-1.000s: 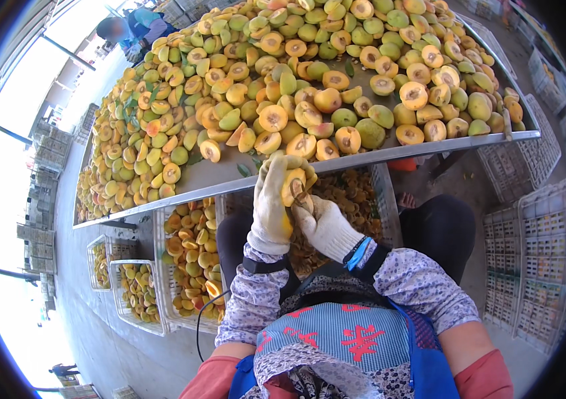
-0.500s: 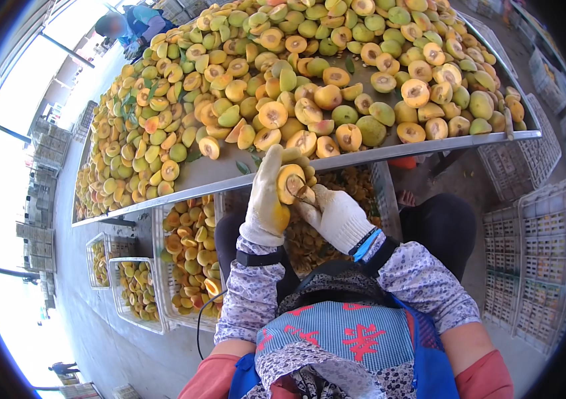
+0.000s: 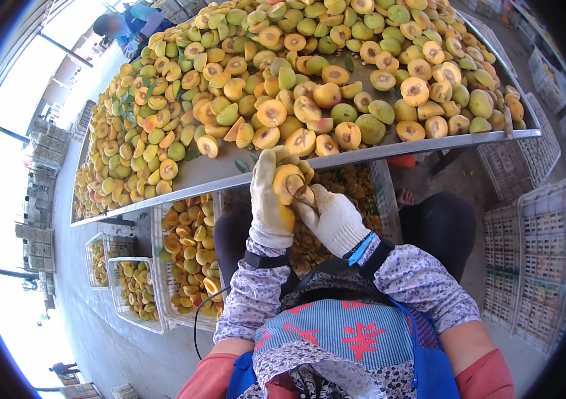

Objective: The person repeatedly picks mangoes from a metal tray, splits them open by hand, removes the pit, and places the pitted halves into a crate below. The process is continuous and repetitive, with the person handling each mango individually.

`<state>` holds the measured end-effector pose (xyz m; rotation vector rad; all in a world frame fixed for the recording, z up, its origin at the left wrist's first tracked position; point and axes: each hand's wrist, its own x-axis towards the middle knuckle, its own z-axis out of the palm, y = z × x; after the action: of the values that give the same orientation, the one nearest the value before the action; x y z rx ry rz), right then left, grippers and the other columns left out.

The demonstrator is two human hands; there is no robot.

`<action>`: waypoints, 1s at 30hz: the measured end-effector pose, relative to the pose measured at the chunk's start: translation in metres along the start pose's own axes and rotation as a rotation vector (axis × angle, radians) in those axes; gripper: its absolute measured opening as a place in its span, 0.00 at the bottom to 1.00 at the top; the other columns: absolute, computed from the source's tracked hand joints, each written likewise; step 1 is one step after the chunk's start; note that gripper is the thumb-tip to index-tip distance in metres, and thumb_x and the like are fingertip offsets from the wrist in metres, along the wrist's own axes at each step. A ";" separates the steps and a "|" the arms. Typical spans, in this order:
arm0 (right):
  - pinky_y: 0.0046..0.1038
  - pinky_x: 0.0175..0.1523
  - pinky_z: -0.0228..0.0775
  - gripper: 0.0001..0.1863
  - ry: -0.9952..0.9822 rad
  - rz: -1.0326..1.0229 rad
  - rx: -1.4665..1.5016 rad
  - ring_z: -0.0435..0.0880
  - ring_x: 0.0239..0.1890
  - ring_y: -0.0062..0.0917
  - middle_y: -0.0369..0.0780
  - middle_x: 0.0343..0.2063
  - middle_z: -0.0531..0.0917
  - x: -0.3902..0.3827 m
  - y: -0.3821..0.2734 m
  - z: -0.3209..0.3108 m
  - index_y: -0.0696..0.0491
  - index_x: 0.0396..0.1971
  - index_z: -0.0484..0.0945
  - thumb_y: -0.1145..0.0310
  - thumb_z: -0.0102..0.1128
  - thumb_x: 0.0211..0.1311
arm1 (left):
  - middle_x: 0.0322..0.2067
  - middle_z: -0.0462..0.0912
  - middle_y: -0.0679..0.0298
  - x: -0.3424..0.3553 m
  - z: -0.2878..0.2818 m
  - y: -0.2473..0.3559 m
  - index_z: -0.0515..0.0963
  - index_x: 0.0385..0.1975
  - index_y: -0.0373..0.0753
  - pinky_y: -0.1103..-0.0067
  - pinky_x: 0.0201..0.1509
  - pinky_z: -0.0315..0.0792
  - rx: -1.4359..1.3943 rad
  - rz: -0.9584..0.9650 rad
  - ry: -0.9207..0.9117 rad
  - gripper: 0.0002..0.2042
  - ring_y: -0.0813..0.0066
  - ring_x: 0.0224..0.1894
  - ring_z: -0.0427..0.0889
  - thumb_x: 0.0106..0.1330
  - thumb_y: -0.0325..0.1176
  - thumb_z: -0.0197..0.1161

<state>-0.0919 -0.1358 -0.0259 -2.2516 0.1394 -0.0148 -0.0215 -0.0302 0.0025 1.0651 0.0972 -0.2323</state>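
Left hand (image 3: pixel 271 203), in a stained pale glove: grip is closed around a halved fruit (image 3: pixel 288 183), fingers curled behind it and thumb along its near side. The cut face is turned up toward the head camera. Fruit and hand are located at the near edge of the tabletop (image 3: pixel 363 159), on the person's side; whether the glove touches that edge cannot be determined.

Right hand (image 3: pixel 331 218), in a white knitted glove: grip is pinched nearly to nothing, thumb and fingers together on a small curved tool (image 3: pixel 304 193), mostly hidden by the fingers. The tool is at the cut face of the fruit; its exact depth there is too small to make out. This hand is also just before the near edge of the tabletop, close beside the left.

A heap of halved fruit (image 3: pixel 283 83), yellow to green, covers most of the tabletop, many cut faces upward. A green leaf (image 3: pixel 241 166) lies on the tabletop close to its near edge.

Below the tabletop, under the hands, is a crate of scraps (image 3: pixel 349 199). To its left, partly under the tabletop, is a white crate (image 3: pixel 161 266) filled with fruit halves. A co-worker (image 3: pixel 142 20) is at the far left end of the tabletop.
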 end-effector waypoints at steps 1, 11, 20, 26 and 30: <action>0.48 0.38 0.78 0.20 -0.006 0.006 -0.002 0.86 0.35 0.52 0.52 0.28 0.85 0.000 -0.001 -0.001 0.56 0.44 0.75 0.52 0.58 0.71 | 0.36 0.82 0.58 0.001 -0.003 0.000 0.76 0.48 0.35 0.76 0.39 0.79 0.023 0.006 -0.033 0.20 0.67 0.36 0.85 0.79 0.48 0.50; 0.39 0.43 0.78 0.16 -0.003 -0.088 0.514 0.87 0.36 0.44 0.48 0.30 0.86 -0.003 0.016 0.030 0.59 0.44 0.78 0.58 0.57 0.74 | 0.34 0.82 0.59 -0.007 0.005 0.008 0.76 0.43 0.35 0.78 0.42 0.76 0.323 0.210 -0.184 0.17 0.73 0.35 0.81 0.81 0.43 0.48; 0.32 0.38 0.76 0.21 -0.413 0.407 1.089 0.80 0.30 0.26 0.36 0.28 0.83 0.004 -0.005 0.001 0.60 0.42 0.78 0.53 0.53 0.79 | 0.41 0.84 0.60 0.010 -0.008 0.001 0.77 0.49 0.36 0.77 0.45 0.76 0.227 0.222 -0.295 0.14 0.74 0.40 0.81 0.81 0.41 0.52; 0.43 0.38 0.77 0.17 0.123 -0.007 0.206 0.86 0.33 0.48 0.50 0.28 0.85 0.000 0.000 0.007 0.56 0.42 0.77 0.54 0.58 0.73 | 0.38 0.84 0.53 0.006 -0.009 0.003 0.76 0.54 0.33 0.71 0.48 0.79 0.148 0.061 -0.176 0.22 0.62 0.40 0.84 0.80 0.49 0.50; 0.48 0.42 0.77 0.19 0.082 0.013 0.176 0.85 0.37 0.53 0.53 0.31 0.85 0.000 -0.002 -0.001 0.55 0.43 0.78 0.52 0.60 0.70 | 0.39 0.84 0.53 0.007 -0.009 0.004 0.77 0.51 0.33 0.72 0.46 0.80 0.121 0.008 -0.176 0.26 0.61 0.39 0.84 0.80 0.54 0.47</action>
<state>-0.0921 -0.1356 -0.0233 -2.0752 0.1895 -0.1088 -0.0136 -0.0215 0.0004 1.1602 -0.0802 -0.3268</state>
